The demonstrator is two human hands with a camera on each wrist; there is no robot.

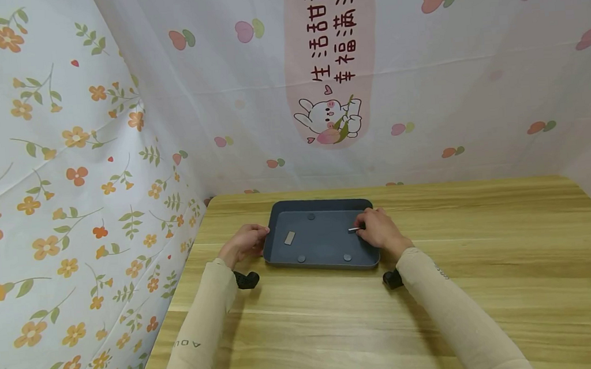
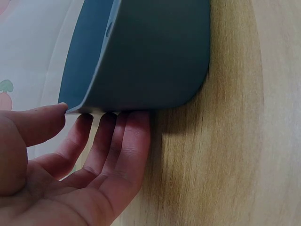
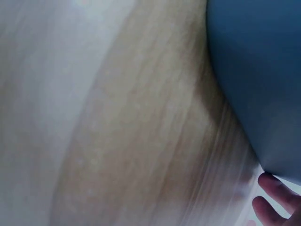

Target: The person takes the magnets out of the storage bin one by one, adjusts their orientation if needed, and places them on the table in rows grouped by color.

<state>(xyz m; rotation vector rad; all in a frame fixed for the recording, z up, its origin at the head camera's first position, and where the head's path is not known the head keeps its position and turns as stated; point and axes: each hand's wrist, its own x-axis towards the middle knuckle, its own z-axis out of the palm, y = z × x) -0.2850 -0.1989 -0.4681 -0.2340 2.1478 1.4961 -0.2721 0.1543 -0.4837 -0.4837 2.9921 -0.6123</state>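
A dark blue-grey rectangular tray [image 1: 325, 234] lies on the wooden table. At its left end my left hand [image 1: 248, 243] holds the wall, thumb tip [image 2: 63, 108] at the rim and fingertips lined up along the outside. My right hand [image 1: 379, 230] reaches over the right rim and pinches a small thin piece with a white edge [image 1: 353, 230], low over the tray floor. Only two fingertips [image 3: 270, 183] of that hand show in the right wrist view, near the tray wall. A small flat grey rectangular piece [image 1: 290, 237] lies in the tray's left part.
Several small round grey discs [image 1: 311, 217] show on the tray floor near its corners. Wood-grain tabletop [image 1: 487, 239] stretches to the right and in front. Behind hangs a printed white cloth [image 1: 412, 82], and a flowered cloth [image 1: 67, 196] hangs along the left.
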